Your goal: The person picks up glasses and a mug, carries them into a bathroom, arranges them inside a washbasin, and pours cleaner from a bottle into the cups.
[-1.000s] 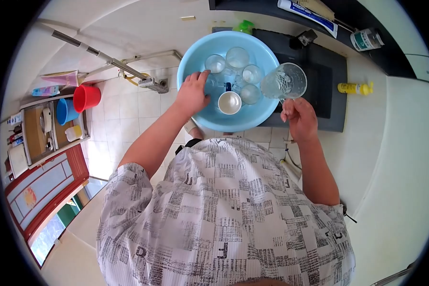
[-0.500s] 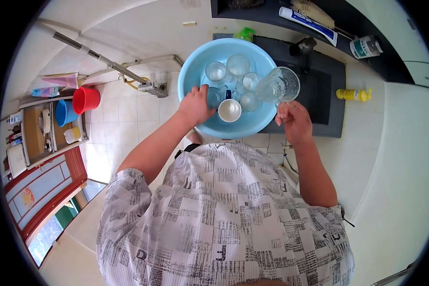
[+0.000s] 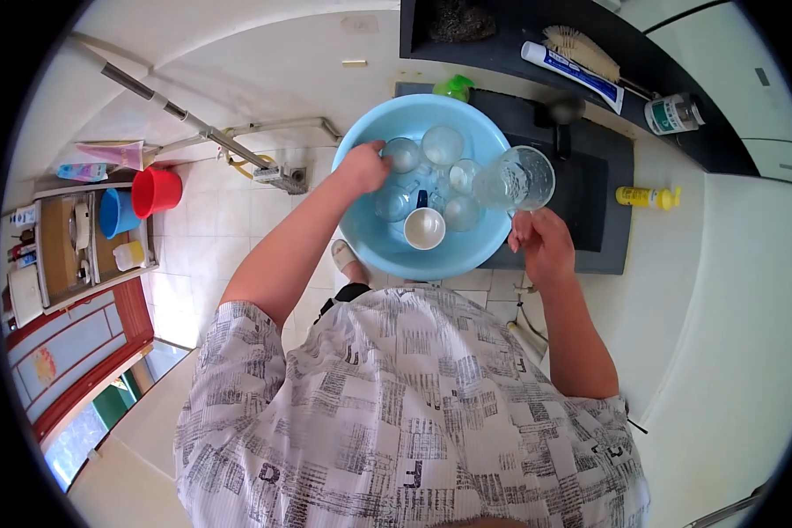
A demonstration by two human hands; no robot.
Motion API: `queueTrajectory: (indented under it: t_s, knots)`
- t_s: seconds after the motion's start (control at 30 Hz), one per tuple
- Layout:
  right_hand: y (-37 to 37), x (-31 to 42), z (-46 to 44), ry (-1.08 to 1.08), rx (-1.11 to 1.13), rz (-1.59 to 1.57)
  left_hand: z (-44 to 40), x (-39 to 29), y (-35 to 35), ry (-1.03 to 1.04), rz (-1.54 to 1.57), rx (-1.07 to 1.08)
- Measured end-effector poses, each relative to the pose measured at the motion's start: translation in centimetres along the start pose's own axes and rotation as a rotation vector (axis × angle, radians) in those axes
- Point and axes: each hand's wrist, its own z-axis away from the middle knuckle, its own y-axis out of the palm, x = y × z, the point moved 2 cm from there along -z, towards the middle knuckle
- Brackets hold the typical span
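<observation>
A light blue basin [image 3: 354, 231] holds several clear drinking glasses and a white cup [image 3: 424, 229] near its front side. My left hand [image 3: 363, 167] reaches over the left rim, its fingers closed at the edge of the upper left drinking glass [image 3: 403, 155]; part of the grip is hidden. Below it stands another glass [image 3: 393, 203]. On the right, my right hand [image 3: 544, 242] is closed around the handle of a large clear glass pitcher [image 3: 521, 179], tilted over the basin's right rim. A dark blue object [image 3: 422, 199] lies beside the white cup.
Behind the basin is a dark sink counter [image 3: 607, 238] with a black faucet [image 3: 563, 123]. A green bottle [image 3: 454, 87] stands behind the rim. A yellow bottle [image 3: 648, 197] is at right. A dark shelf [image 3: 722, 132] holds a tube [image 3: 572, 75] and brush. Red bucket [image 3: 157, 192] at left.
My left hand has moved from the lower left glass up to the upper left glass. The pitcher stays in my right hand. The whole view has shifted slightly.
</observation>
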Motion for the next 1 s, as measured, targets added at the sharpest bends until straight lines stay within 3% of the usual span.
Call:
queueTrajectory:
  t_s: [0.3,0.4,0.53,0.6,0.63,0.7,0.8,0.9,1.0]
  knots:
    - [-0.4,0.1,0.3,-0.022,-0.006,0.011,0.2,0.5,0.1,-0.029,0.062,-0.056]
    - [-0.2,-0.1,-0.1,-0.008,0.016,-0.016,2.6,0.5,-2.2,-0.136,0.311,-0.015]
    - [0.9,-0.1,-1.7,0.007,0.038,0.056,7.0,-1.1,-4.5,0.004,0.473,-0.157]
    - [1.8,0.2,-2.7,-0.080,0.170,0.227,8.5,-2.4,-5.6,0.098,0.610,-0.191]
    - [2.5,0.4,-3.3,-0.124,0.236,0.310,9.5,-3.8,-6.9,0.205,0.569,-0.213]
    - [4.1,0.5,-5.0,0.029,0.236,0.293,11.3,-7.4,-9.8,0.416,0.483,-0.256]
    - [7.0,1.3,-7.2,0.107,0.323,0.311,11.7,-9.8,-12.2,0.548,0.452,-0.236]
    - [9.6,2.1,-8.6,0.091,0.417,0.402,11.8,-10.8,-13.9,0.624,0.370,-0.259]
    - [11.9,2.5,-9.2,0.087,0.449,0.422,12.5,-11.4,-15.5,0.576,0.190,-0.243]
